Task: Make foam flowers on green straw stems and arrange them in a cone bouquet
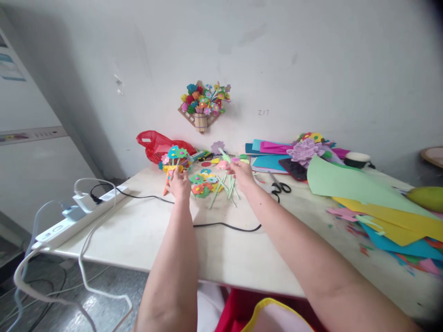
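At the back left of the table, my left hand (179, 183) has its fingers closed round an orange and yellow holder (166, 186). Blue, green and pink paper flowers (174, 153) stand up out of it. My right hand (238, 171) is pinched near a pale green strip (224, 154) and a small pink piece (222, 165); which of them it grips is too small to tell. Between and below the hands lie cut flowers (198, 189) in green, orange and yellow, and loose pale green strips (229, 186).
Black-handled scissors (281, 186) lie right of my right hand. A black cable (224, 224) crosses the table. Coloured sheets (377, 193) cover the right side. Behind are a red plastic bag (154, 146) and a phone (293, 169); a white power strip (83, 216) lies left.
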Demonstrator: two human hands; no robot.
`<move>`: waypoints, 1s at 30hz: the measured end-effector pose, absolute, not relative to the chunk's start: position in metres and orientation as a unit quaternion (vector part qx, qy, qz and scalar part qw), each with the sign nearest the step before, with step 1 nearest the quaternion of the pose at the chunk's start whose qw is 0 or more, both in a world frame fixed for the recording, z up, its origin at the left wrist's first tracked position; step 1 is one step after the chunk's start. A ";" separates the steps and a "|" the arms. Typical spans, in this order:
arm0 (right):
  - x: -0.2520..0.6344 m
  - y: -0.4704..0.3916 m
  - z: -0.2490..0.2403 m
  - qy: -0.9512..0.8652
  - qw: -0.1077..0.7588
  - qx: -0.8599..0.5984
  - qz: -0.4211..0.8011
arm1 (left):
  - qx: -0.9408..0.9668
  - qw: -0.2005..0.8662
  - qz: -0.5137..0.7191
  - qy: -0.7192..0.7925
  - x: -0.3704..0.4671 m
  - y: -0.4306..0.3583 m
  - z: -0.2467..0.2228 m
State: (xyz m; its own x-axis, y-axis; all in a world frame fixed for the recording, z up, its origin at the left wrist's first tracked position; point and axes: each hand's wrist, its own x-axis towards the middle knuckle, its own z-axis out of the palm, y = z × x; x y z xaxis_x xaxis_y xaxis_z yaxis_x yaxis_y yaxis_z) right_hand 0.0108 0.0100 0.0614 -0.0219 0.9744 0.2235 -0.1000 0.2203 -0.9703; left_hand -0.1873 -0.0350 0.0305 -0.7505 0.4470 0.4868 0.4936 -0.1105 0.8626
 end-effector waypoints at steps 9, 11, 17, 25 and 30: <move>-0.048 -0.019 0.042 -0.659 0.406 -0.502 0.386 | -0.265 0.238 -0.678 -0.644 -0.173 -0.059 0.054; -0.061 -0.028 0.042 -0.662 0.386 -0.512 0.388 | -0.263 0.248 -0.694 -0.623 -0.171 -0.059 0.055; -0.094 -0.049 0.045 -0.705 0.296 -0.526 0.372 | -0.323 0.213 -0.698 -0.603 -0.171 -0.054 0.053; -0.076 -0.033 0.048 -0.765 0.243 -0.541 0.251 | -0.335 0.087 -0.671 -0.655 -0.175 -0.042 0.039; -0.060 0.012 0.044 -0.736 0.279 -0.566 0.245 | -0.342 0.051 -0.653 -0.674 -0.170 -0.038 0.034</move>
